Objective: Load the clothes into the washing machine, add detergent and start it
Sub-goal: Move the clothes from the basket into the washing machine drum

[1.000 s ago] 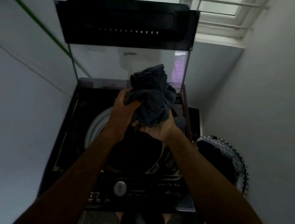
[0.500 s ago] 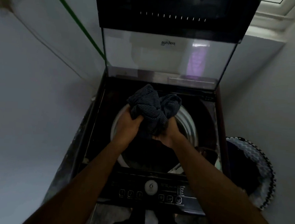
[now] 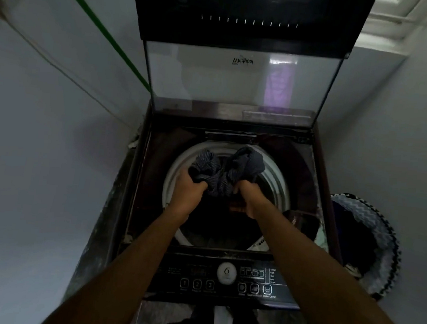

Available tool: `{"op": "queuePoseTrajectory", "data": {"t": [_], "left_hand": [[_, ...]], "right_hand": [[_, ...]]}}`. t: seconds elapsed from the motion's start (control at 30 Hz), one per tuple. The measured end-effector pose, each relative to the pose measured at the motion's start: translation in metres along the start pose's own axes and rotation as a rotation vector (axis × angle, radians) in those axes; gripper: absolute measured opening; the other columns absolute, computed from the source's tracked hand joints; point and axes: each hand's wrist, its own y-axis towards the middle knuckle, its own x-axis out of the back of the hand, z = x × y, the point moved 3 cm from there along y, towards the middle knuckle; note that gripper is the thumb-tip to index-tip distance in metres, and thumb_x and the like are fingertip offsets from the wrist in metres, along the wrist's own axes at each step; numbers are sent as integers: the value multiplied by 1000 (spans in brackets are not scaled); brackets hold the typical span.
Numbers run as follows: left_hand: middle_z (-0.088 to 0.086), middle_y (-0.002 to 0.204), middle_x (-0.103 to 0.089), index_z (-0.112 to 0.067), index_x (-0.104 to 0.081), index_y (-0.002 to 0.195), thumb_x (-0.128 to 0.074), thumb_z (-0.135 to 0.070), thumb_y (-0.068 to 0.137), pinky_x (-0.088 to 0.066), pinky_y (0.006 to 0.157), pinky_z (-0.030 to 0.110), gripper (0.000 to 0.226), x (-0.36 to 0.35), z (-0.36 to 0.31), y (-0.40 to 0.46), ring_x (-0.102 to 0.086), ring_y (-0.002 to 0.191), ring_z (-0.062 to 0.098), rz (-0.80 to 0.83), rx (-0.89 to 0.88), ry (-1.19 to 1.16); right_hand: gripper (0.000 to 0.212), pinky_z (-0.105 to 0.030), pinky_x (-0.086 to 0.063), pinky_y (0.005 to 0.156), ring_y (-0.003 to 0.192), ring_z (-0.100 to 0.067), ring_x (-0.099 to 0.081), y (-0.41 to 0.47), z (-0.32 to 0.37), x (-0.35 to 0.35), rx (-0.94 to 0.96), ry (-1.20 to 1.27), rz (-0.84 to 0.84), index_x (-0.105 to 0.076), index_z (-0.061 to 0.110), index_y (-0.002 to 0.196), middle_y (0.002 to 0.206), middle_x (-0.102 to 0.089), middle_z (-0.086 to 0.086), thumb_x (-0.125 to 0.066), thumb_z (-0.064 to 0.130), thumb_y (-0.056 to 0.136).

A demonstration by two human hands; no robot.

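Both hands are on it: left hand (image 3: 188,190) and right hand (image 3: 249,196) each grip a bunched end of the dark pinstriped garment (image 3: 225,170), held right over the drum opening (image 3: 279,182) of the top-loading washing machine (image 3: 139,181). Lid (image 3: 239,79) stands upright, "Whirlpool" reading mirrored through its glass. Down front, the control panel (image 3: 223,277) shows a "6" dial (image 3: 226,271), buttons 1, 2, 3, and "Water Level". Laundry basket (image 3: 380,241) sits just right.
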Motion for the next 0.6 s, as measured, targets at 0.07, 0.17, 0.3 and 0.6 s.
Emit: {"op": "queuePoseTrajectory", "data": {"t": [0.07,0.17,0.3,0.6], "left_hand": [[-2,118,-65,-19,-54,124,-63,-15,85,-49,74,21,41,-1,5,0,-62,93,7,26,65,78],[-1,135,-53,-17,-46,141,-57,-20,94,-43,85,25,49,-7,9,-2,-56,110,14,90,142,136],[1,137,-55,-21,-54,133,-55,-18,94,-47,91,29,39,-14,6,0,-56,112,13,91,80,176],[-6,124,-59,-23,-56,129,-54,-19,96,-50,94,34,34,-41,-18,0,-57,111,12,140,4,144]], "right_hand": [[18,-47,-54,83,89,-36,-59,-4,-1,1,-26,-115,-34,-52,7,96,99,-58,-14,-52,6,78],[19,-44,-53,79,89,-32,-56,-4,0,4,-2,-229,-93,-49,8,99,98,-54,-12,-57,8,82],[5,-41,-53,75,85,-28,-57,-5,13,3,178,-224,-120,-56,11,87,97,-59,-14,-56,16,89],[24,-33,-52,60,75,-22,-65,-17,32,17,358,-204,-48,-63,8,111,93,-69,-9,-54,24,97]]}}
